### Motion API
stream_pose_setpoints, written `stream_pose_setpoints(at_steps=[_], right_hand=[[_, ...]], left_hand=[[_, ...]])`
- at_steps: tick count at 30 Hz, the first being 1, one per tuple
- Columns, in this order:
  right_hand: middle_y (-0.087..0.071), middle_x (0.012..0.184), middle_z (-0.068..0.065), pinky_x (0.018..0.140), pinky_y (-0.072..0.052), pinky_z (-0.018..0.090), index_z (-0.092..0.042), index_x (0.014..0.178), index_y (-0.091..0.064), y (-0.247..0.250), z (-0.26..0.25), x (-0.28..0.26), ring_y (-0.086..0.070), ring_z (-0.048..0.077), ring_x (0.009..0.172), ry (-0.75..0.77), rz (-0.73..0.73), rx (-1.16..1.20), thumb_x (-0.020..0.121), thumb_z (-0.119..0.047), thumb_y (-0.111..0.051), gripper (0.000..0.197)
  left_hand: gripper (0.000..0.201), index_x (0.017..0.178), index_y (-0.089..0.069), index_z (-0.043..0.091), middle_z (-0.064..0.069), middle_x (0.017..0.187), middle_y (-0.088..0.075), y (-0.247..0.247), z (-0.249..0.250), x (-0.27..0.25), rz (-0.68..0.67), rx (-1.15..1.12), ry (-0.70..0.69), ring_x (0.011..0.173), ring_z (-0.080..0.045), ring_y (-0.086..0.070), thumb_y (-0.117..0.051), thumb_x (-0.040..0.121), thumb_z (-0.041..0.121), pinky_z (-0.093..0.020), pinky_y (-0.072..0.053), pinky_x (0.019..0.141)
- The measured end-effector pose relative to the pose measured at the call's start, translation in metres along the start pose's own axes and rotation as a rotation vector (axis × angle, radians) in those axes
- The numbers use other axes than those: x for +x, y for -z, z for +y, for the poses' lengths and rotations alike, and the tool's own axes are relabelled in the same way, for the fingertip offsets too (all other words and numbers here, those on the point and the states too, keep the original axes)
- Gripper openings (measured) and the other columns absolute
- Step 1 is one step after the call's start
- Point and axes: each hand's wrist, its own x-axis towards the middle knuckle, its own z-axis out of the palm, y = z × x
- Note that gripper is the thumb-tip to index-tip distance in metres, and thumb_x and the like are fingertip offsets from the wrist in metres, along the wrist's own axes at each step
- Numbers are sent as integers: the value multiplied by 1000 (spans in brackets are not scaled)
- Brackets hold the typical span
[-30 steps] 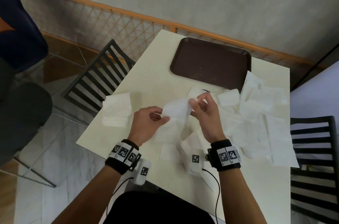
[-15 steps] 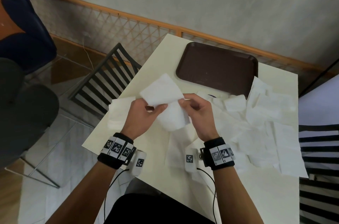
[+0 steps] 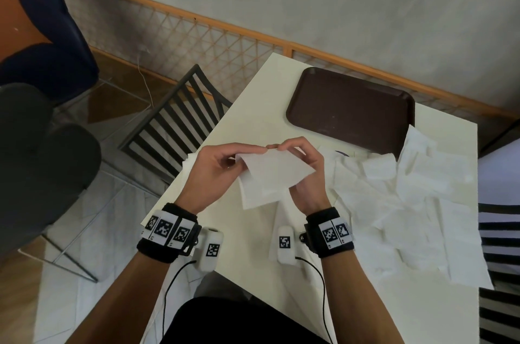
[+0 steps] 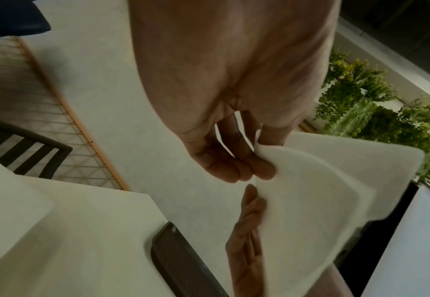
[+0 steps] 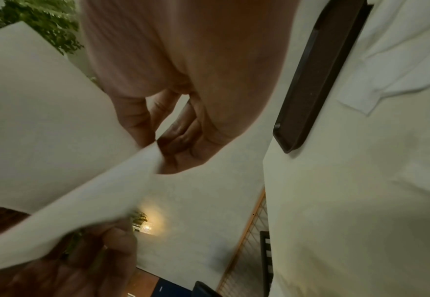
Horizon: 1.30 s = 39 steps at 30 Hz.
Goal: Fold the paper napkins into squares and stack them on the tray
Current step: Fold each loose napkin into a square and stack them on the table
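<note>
Both hands hold one white paper napkin [image 3: 274, 174] above the near left part of the table. My left hand [image 3: 222, 167] pinches its top left edge between thumb and fingertips [image 4: 262, 170]. My right hand [image 3: 302, 159] pinches the top edge right beside it, and the sheet [image 5: 56, 130] bends over on itself. The napkin [image 4: 323, 197] hangs down in front of both palms. The brown tray [image 3: 350, 110] lies bare at the far side of the table. A heap of loose white napkins [image 3: 408, 203] covers the table's right half.
A small stack of napkins [image 3: 189, 167] lies at the table's left edge behind my left hand. Dark slatted chairs stand at the left [image 3: 180, 124] and right [image 3: 499, 234] of the white table [image 3: 261, 107]. A wooden lattice rail [image 3: 197, 31] runs along the wall.
The napkin's raised flap has come down toward me, and both hands have drawn together at its top edge. The hands have lifted slightly away from the table.
</note>
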Motion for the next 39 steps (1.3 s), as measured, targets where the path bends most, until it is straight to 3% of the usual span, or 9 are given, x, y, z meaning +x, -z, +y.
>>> stream_pose_setpoints(at_steps=[6,10,17,22,24,27,33,36,39], right_hand=[[-75,108,33,68,-49,36,-14,87,-72,-20,6,8,-66,41,91,-57,49,41,99,10,-57,31],[-73,94,23,65,-42,34,-11,87,-63,-36,8,11,-58,32,79,-147,79,16,97,-3,-56,15],[-77,109,-3,89,-57,33,-19,113,-62,-68,8,17,-73,16,103,-76,-153,-494,117,-22,-42,21],[-42,70,-11,64,-36,22,-15,83,-42,-95,30,26,-38,7,66,-48,-192,-650,119,-33,-46,40],[-40,67,-13,63,-36,24,-16,79,-40,-96,38,29,-36,7,65,-74,-163,-647,118,-34,-49,44],[-51,64,-9,67,-52,35,-15,78,-47,-92,49,37,-51,8,62,-142,-1,-555,117,-37,-51,45],[-75,100,23,74,-68,50,-11,114,-41,-99,73,41,-80,40,78,-339,-96,-241,113,-29,-63,28],[-74,101,13,76,-65,43,-15,111,-45,-101,95,46,-78,31,80,-298,-91,-532,107,-21,-72,28],[-62,124,-2,88,-64,42,-26,124,-42,-107,105,49,-70,22,104,-268,-80,-612,102,-50,-72,44]], left_hand=[[32,116,-80,5,-3,116,-80,18,0,-3,-4,-126,27,117,-21,-71,-54,105,-11,-30,-54,99],[40,104,-82,7,-7,109,-78,30,-11,-4,38,-140,100,108,-30,-68,-46,104,-13,-41,-50,93],[42,99,-83,22,1,100,-79,50,-16,-6,6,129,14,81,-43,-64,-48,96,-1,-57,-53,75],[37,88,-81,15,1,81,-74,61,-17,-6,39,158,-40,60,-24,-54,-46,96,9,-38,-41,60],[34,79,-79,12,8,77,-73,63,-17,-6,93,185,-36,65,-7,-60,-54,101,14,-18,-42,67],[36,71,-76,19,3,68,-67,72,-31,-2,208,216,30,61,-7,-55,-65,104,30,-22,-41,65],[20,82,-71,25,6,81,-72,93,-79,23,255,268,255,64,-18,-65,-86,91,36,-42,-57,60],[19,90,-69,28,11,90,-70,97,-95,34,218,357,340,53,-6,-50,-87,89,29,-26,-43,55],[15,98,-71,19,9,99,-70,94,-96,37,163,233,333,58,-2,-52,-84,92,18,-20,-44,60]])
